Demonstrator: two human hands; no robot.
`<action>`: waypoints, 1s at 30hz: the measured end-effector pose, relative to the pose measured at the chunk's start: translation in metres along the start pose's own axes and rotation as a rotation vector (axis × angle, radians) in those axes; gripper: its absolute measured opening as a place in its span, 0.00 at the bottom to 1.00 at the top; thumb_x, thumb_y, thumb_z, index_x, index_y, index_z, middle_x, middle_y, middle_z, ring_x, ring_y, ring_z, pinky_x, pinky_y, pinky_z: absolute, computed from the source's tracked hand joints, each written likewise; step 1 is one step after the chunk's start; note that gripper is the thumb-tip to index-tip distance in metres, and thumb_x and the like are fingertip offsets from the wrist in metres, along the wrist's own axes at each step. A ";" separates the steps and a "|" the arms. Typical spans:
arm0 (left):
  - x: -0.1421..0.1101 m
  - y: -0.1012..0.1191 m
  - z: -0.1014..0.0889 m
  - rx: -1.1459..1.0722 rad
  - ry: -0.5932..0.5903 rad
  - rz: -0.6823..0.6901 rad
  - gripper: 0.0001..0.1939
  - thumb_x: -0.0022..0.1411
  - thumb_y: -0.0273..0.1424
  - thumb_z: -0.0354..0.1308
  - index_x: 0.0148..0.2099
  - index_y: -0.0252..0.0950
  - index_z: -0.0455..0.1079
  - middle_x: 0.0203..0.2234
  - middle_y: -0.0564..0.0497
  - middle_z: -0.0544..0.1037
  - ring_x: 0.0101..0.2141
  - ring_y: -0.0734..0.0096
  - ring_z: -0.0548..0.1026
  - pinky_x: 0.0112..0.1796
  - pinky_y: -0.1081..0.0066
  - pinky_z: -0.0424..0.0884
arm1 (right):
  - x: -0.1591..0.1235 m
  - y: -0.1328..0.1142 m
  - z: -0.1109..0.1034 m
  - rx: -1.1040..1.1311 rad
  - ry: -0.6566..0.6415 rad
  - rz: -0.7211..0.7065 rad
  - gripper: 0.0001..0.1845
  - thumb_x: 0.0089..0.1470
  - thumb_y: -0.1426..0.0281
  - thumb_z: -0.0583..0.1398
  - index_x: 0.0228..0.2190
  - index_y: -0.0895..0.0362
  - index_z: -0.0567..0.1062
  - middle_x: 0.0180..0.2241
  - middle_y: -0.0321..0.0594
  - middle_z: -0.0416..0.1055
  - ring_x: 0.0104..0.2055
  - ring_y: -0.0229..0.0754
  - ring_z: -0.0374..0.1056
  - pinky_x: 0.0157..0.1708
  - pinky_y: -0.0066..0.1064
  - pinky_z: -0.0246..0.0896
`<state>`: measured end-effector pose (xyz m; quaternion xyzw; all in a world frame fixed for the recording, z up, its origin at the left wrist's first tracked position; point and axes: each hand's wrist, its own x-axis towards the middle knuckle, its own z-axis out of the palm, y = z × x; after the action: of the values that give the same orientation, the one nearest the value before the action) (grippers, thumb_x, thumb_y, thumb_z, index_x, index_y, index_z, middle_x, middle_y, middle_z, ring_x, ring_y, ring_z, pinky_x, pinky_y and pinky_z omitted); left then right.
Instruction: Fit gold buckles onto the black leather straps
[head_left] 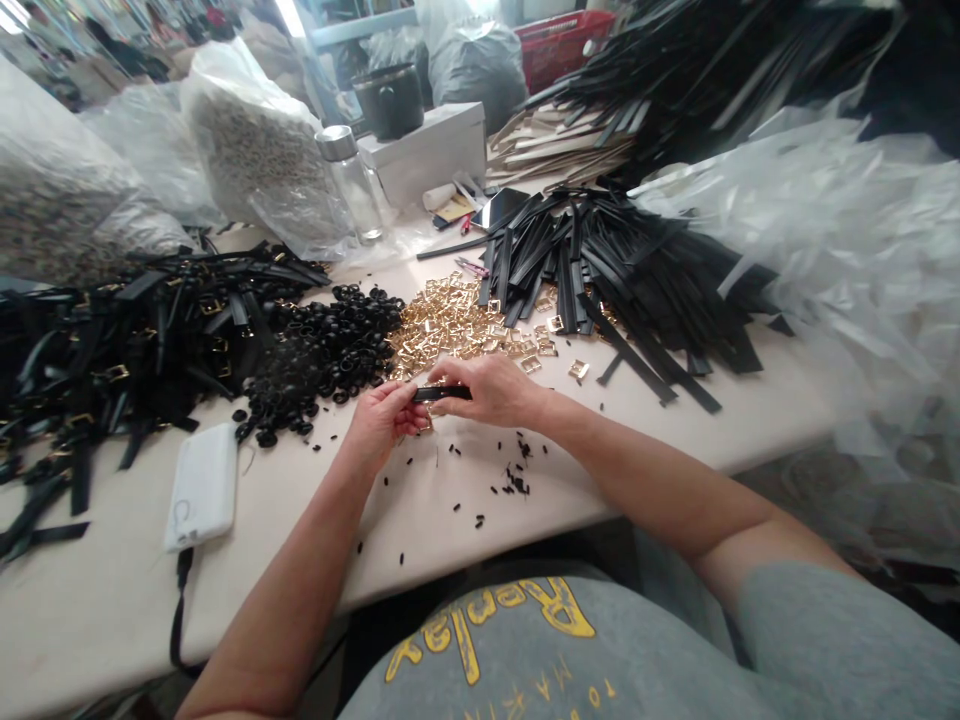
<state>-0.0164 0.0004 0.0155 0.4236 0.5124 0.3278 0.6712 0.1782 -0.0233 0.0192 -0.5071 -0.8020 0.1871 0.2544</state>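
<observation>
Both hands meet over the middle of the table, holding one black strap between them. My left hand pinches the strap's left end, where a gold buckle hangs at the fingers. My right hand is closed on the strap from above, thumb and fingers together. Just behind the hands lies a heap of gold buckles. To its left is a heap of small black loops. Black straps are piled beyond on the right. Little black scraps lie scattered before the hands.
Straps with buckles fitted are piled at left. A white power bank with a cable lies near the front edge. Behind stand a glass bottle, a dark mug on a white box, and filled plastic bags.
</observation>
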 end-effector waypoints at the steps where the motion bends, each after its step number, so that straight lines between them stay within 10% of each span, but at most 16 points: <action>1: 0.000 -0.001 0.001 -0.007 -0.007 0.000 0.21 0.39 0.42 0.72 0.28 0.33 0.70 0.16 0.51 0.76 0.16 0.75 0.73 0.17 0.80 0.66 | 0.000 -0.001 0.005 -0.002 0.040 -0.008 0.16 0.57 0.59 0.61 0.43 0.55 0.75 0.35 0.38 0.76 0.33 0.37 0.67 0.32 0.28 0.51; 16: 0.000 -0.005 0.004 -0.030 -0.056 0.077 0.22 0.44 0.46 0.70 0.29 0.34 0.70 0.15 0.54 0.73 0.13 0.80 0.68 0.16 0.79 0.61 | -0.002 0.008 0.021 0.046 0.336 -0.228 0.09 0.58 0.65 0.61 0.37 0.57 0.77 0.32 0.38 0.76 0.32 0.35 0.70 0.33 0.26 0.61; 30: 0.000 -0.001 0.004 0.075 -0.046 0.156 0.16 0.45 0.39 0.69 0.26 0.35 0.67 0.14 0.55 0.72 0.14 0.80 0.64 0.16 0.79 0.57 | -0.003 0.009 0.015 -0.111 0.335 -0.290 0.11 0.60 0.63 0.60 0.38 0.57 0.77 0.32 0.38 0.76 0.32 0.35 0.70 0.30 0.25 0.58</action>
<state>-0.0124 -0.0013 0.0148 0.4946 0.4744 0.3499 0.6386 0.1767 -0.0224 0.0013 -0.4236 -0.8221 0.0170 0.3800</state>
